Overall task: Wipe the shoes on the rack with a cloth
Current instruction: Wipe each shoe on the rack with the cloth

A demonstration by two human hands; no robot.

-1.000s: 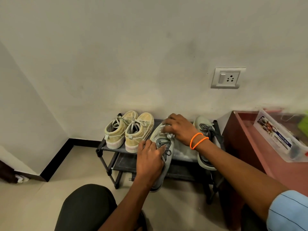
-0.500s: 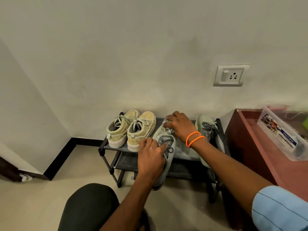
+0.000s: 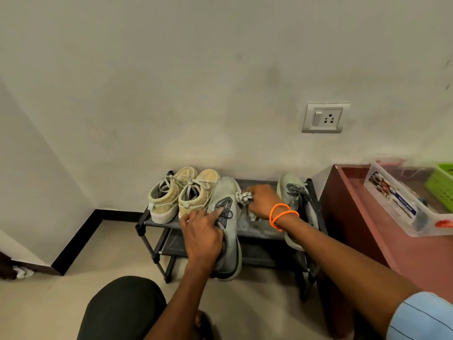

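A low black shoe rack (image 3: 259, 230) stands against the wall. My left hand (image 3: 202, 235) grips a grey-green sneaker (image 3: 229, 192) at its laces and collar, its heel hanging over the rack's front edge. My right hand (image 3: 263, 201), with orange bands on the wrist, holds a bunched grey-white cloth (image 3: 244, 197) against the sneaker's right side. The matching grey-green sneaker (image 3: 288, 190) lies at the rack's right end, partly behind my right arm. A pair of tan sneakers (image 3: 180, 192) sits at the left end.
A reddish-brown table (image 3: 402, 261) stands right of the rack, with a clear plastic box (image 3: 402, 207) and a green basket (image 3: 441, 182) on it. A wall socket (image 3: 324, 117) is above. My dark-trousered knee (image 3: 122, 307) is at the bottom. Beige floor lies left.
My right hand with the cloth has slid from the top of the sneaker's toe down to its right side. The left hand keeps its hold on the sneaker.
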